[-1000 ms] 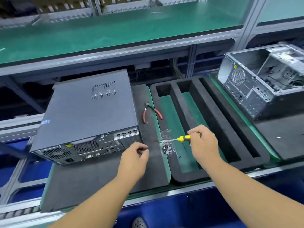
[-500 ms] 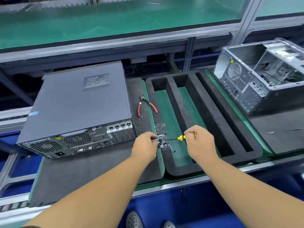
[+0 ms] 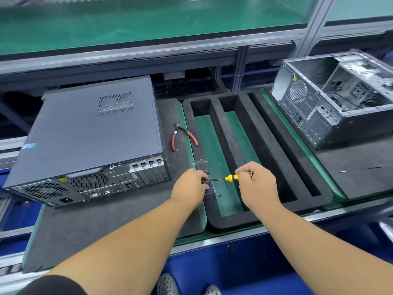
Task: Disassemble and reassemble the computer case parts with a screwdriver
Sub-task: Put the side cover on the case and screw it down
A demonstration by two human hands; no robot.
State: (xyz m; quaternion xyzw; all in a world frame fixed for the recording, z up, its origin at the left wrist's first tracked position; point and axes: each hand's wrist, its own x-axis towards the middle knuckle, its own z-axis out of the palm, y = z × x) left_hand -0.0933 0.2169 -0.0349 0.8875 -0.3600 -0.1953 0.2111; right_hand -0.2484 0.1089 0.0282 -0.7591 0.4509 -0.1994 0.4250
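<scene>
A closed computer case [image 3: 91,133] was laid flat on a dark mat [image 3: 106,216] at the left of the surface, its rear panel of ports and fan grilles turned toward the person. Just to its right, on the same mat, red-handled pliers [image 3: 183,136] were seen lying with the handles spread. The left hand [image 3: 190,187] was held at the mat's right edge, over a small clear bag [image 3: 202,167] of dark screws; its fingers were curled together at the bag, but what was pinched between them could not be made out. A loose screw [image 3: 219,195] was seen on the green floor of the black foam tray [image 3: 265,158] beside it. The screwdriver [image 3: 230,177] was held nearly level above that tray, its yellow-and-black handle clamped in the curled fingers of the right hand [image 3: 258,186] and its thin shaft pointed left toward the fingertips of the left hand. Three long slots were cut in the tray. At the far right, an open computer case [image 3: 331,99] with its side panel off was set on another dark mat, well apart from both hands.
</scene>
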